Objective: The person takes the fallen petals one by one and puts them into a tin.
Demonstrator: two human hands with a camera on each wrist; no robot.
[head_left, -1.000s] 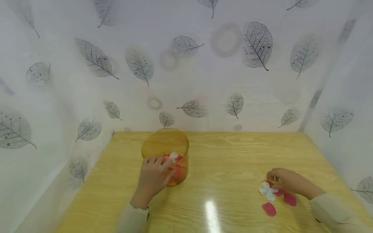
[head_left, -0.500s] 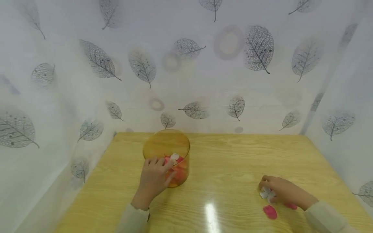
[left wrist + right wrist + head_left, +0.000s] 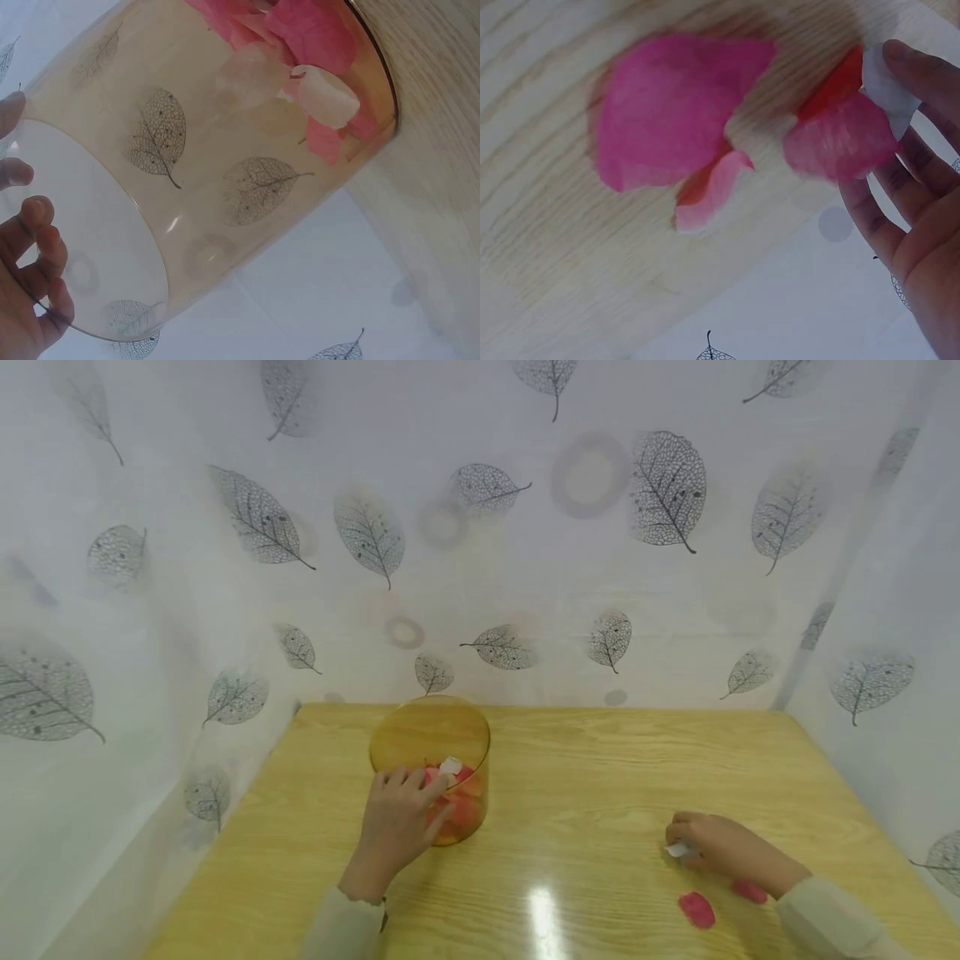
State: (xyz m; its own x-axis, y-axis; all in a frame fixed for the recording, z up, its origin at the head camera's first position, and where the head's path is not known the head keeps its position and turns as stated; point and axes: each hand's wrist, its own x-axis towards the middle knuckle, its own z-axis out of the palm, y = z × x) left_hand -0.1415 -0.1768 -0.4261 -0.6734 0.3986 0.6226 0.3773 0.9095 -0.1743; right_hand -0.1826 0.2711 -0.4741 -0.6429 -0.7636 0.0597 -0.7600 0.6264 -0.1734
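Observation:
In the head view my left hand (image 3: 393, 827) grips the rim of a see-through amber container (image 3: 480, 789) with its fingertips. Pink petals (image 3: 463, 814) and a white one (image 3: 451, 766) lie inside; the left wrist view also shows pink petals (image 3: 315, 34) gathered at the bottom. At the right, my right hand (image 3: 727, 847) pinches a white flower (image 3: 883, 84) low over the table. A pink petal (image 3: 844, 139) and a red-orange one (image 3: 832, 82) are close against its fingers; whether they are held I cannot tell. The flower is mostly hidden in the head view.
Two pink petals, one nearer (image 3: 697, 910) and one beside the wrist (image 3: 750, 892), lie on the wood-grain table (image 3: 585, 760). White sheeting (image 3: 555, 568) printed with grey leaves closes off the back and both sides.
My right hand has moved slightly left and nearer, closing its fingers on the white flower, which now shows less. My left hand keeps its place on the container.

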